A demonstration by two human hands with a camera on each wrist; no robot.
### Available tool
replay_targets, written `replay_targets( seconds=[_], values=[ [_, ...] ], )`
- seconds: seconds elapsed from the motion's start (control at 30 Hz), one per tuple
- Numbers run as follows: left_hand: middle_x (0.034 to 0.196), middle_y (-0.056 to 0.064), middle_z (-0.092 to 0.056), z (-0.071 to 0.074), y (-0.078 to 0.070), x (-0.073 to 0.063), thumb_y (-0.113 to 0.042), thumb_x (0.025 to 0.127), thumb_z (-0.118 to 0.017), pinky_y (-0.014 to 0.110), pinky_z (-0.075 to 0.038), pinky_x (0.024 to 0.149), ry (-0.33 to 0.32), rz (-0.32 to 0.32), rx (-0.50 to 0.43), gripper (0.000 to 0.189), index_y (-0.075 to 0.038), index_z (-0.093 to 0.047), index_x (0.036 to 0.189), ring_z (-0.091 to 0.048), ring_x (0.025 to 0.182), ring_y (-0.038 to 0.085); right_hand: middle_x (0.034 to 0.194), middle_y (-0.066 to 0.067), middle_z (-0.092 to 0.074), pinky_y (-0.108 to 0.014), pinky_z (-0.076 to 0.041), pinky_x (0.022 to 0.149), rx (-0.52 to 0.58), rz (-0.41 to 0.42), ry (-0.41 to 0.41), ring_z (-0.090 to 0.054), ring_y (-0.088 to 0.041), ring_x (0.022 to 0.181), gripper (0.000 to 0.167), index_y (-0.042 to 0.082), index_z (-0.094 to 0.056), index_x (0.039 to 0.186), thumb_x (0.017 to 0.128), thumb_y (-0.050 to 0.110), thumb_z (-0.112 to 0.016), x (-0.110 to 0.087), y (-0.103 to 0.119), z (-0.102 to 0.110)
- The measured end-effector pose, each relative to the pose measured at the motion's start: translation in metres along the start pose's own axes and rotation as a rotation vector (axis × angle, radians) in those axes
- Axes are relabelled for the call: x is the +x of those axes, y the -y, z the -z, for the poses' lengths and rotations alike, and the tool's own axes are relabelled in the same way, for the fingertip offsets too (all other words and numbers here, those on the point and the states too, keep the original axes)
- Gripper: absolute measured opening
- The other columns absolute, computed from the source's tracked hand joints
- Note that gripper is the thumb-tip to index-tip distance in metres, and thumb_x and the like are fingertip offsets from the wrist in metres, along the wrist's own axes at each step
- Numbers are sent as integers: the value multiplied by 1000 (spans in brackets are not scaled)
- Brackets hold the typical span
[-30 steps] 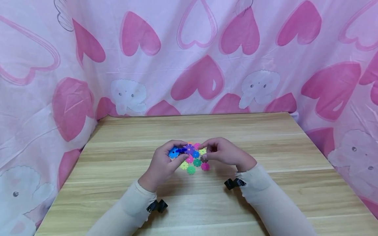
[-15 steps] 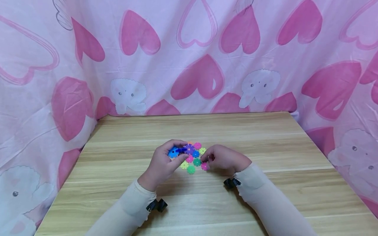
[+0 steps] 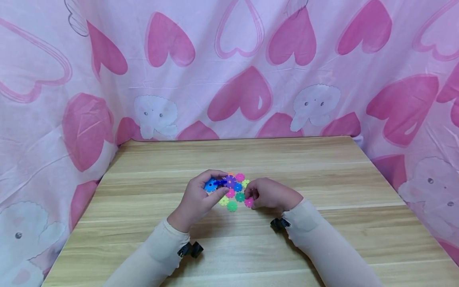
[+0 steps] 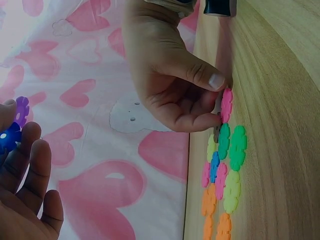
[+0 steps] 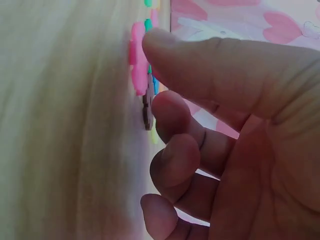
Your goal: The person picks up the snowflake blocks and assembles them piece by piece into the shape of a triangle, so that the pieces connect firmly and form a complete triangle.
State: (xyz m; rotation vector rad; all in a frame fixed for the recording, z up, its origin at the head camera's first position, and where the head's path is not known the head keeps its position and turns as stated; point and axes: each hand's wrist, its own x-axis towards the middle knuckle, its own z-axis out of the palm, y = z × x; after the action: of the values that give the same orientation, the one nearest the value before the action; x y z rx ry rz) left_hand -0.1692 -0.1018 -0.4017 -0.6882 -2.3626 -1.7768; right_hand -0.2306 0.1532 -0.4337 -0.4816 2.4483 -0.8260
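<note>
My left hand (image 3: 196,201) pinches a joined group of notched plastic discs between thumb and fingers. The group shows a blue disc (image 3: 210,185), a dark blue disc (image 4: 10,139) and a purple disc (image 3: 230,181). Over the right side of the loose discs on the table, my right hand (image 3: 275,194) reaches low with bent fingers. Its thumb tip overlaps a pink disc (image 5: 137,60) in the right wrist view. The index fingertip is right beside a brown disc (image 5: 148,112), with a gap between thumb and index finger. In the head view this hand covers the brown disc.
Loose discs lie flat between the hands, among them a dark green disc (image 3: 239,197), a light green disc (image 3: 232,206), a yellow disc (image 3: 224,201) and orange discs (image 4: 224,227). A pink heart-patterned curtain (image 3: 240,95) borders the wooden table (image 3: 229,255).
My right hand has come down and toward me, from above the yellow and brown discs to the pink disc at the right. The left hand keeps its place and its hold.
</note>
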Motion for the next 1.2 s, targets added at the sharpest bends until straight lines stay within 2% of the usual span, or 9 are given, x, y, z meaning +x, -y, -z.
replay_targets(
  seconds=[0.27,0.5,0.63,0.77,0.87,0.93,1.0,1.13,1.2],
  values=[
    [127,7,-71,0,0,0,-12,94,-79,28,-62,89,8,23,-9,35,-11,-70,128,-69,112,24,89,-2,-64,-34,-53,73,-56,-6,-9,-59,-22,84,30,24,-71,98,84,4,-87,1,2,-2],
    [128,6,-70,0,0,0,-13,94,-79,30,-62,91,9,34,-2,34,-12,-70,127,-69,113,24,91,-3,-65,-35,-53,73,-36,-60,10,-60,-25,86,28,23,-69,96,84,5,-88,-1,4,-3],
    [129,6,-70,1,1,0,-13,95,-79,29,-62,90,4,44,3,34,-12,-70,128,-69,112,24,87,-5,-62,-35,-51,67,-44,-59,5,-59,-25,80,26,19,-66,93,84,12,-89,-3,3,-3],
    [130,6,-70,1,2,0,-13,95,-79,34,-62,93,-5,46,6,35,-13,-70,129,-68,113,24,85,-5,-60,-35,-50,64,-40,-58,-1,-59,-25,75,26,17,-64,90,85,15,-89,-4,0,-2],
    [130,6,-70,2,2,0,-14,96,-78,38,-62,94,-11,46,4,34,-13,-70,129,-68,113,24,85,-6,-61,-35,-50,64,11,-35,-11,-59,-25,75,24,16,-64,91,87,16,-88,-4,-1,0],
    [131,6,-69,2,2,0,-15,96,-78,37,-62,94,-14,49,-3,34,-14,-69,129,-67,114,25,85,-6,-62,-34,-50,64,83,-6,-33,-59,-25,75,21,17,-65,94,89,16,-86,-4,-2,2],
    [131,7,-69,2,2,0,-15,96,-78,34,-62,92,-18,52,-11,34,-13,-69,129,-68,114,25,85,-6,-63,-35,-53,66,178,57,-76,-61,-27,77,19,17,-65,100,92,16,-83,-4,-1,4],
    [131,7,-68,3,2,1,-16,96,-78,30,-62,90,-24,61,-27,35,-13,-68,129,-68,114,27,86,-14,-68,-47,-62,72,364,276,-181,-68,-42,79,20,8,-64,112,96,10,-77,-7,8,9],
    [131,7,-68,3,1,1,-16,96,-78,30,-62,89,-27,64,-31,35,-13,-68,130,-68,113,27,85,-17,-69,-46,-63,73,425,398,-231,-69,-44,78,22,1,-63,114,97,5,-75,-12,15,12]
  ],
)
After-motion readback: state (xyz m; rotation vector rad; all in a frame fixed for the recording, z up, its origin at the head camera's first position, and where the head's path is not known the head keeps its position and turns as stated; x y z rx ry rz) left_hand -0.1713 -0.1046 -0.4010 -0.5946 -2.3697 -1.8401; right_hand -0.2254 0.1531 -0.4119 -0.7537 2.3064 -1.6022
